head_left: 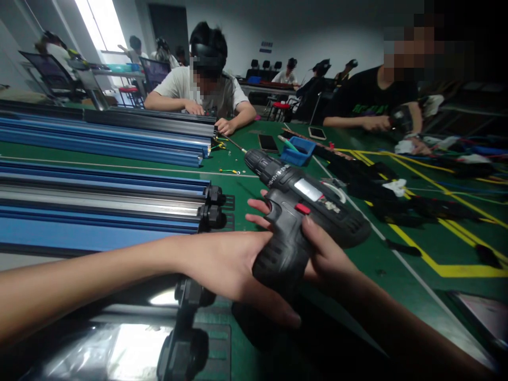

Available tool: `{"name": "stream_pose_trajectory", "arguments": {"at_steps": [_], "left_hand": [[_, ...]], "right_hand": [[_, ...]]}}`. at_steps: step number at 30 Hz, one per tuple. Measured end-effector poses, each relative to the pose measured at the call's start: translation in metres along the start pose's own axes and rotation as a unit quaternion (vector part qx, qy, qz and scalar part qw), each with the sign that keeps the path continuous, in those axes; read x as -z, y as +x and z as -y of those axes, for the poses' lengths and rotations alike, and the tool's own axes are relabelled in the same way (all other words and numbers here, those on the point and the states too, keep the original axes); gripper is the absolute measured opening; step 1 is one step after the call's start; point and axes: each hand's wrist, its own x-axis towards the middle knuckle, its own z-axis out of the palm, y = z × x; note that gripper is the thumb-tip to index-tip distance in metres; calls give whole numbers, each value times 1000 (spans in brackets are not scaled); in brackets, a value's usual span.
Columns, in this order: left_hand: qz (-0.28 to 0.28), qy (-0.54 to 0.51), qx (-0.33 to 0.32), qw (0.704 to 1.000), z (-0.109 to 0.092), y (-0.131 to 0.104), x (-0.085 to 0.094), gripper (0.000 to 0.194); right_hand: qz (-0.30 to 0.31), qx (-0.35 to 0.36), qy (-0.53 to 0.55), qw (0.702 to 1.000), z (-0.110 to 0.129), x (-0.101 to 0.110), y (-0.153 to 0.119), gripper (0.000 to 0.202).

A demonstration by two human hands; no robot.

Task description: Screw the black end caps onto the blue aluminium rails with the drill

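A black cordless drill (pixel 291 203) with a long thin bit is held above the green table, the bit pointing to the far left. My right hand (pixel 323 254) closes around its handle from the right, the thumb beside the red switch. Against the lower handle from the left is my left hand (pixel 234 264). The handle's base lies in the crook of its thumb, which stretches toward the right, and its other fingers are mostly hidden behind the drill. Left of the drill lie blue and silver metal profiles (pixel 99 230) with black cable glands (pixel 214 216) at their ends.
More blue profiles (pixel 107 137) lie farther back, near a co-worker (pixel 206 79). A blue tray (pixel 297 151) and a phone (pixel 268 143) sit beyond the drill. At right are black cable bundles (pixel 381 185), yellow tape lines (pixel 456 271) and another co-worker (pixel 369 100) holding a dark tool.
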Motion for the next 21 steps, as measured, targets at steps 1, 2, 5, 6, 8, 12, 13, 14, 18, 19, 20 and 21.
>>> {"name": "stream_pose_trajectory", "arguments": {"at_steps": [1,2,5,6,8,12,13,14,18,19,20,21], "left_hand": [[-5,17,-9,1000,2,0,1,30],[-15,33,-17,999,5,1,2,30],[-49,68,-16,996,13,1,6,29],[-62,70,-10,996,15,0,7,30],[-79,49,8,996,18,-1,10,32],[-86,-21,26,996,17,-4,12,31],[-93,-23,28,995,16,-4,12,30],[-105,-18,31,994,15,-5,11,29],[-141,0,49,989,15,-4,9,28],[-148,8,50,988,16,-3,8,29],[-156,16,51,986,17,-2,6,29],[-165,26,52,985,19,-1,5,30]], "right_hand": [[10,-3,-10,1000,-2,4,0,48],[16,-6,-22,1000,-5,9,0,50],[19,-27,-69,997,-10,22,0,55],[19,-36,-85,996,-10,26,-1,57],[18,-57,-123,991,-4,36,-1,59],[51,-143,-293,944,39,62,-7,49],[86,-180,-351,915,55,68,-10,47],[102,-200,-397,890,72,73,-13,50],[-149,-71,-621,767,125,67,-29,52],[-231,-29,-661,714,130,58,-31,52],[-289,-2,-687,667,133,46,-31,54],[-318,15,-700,639,131,33,-30,56]]}}
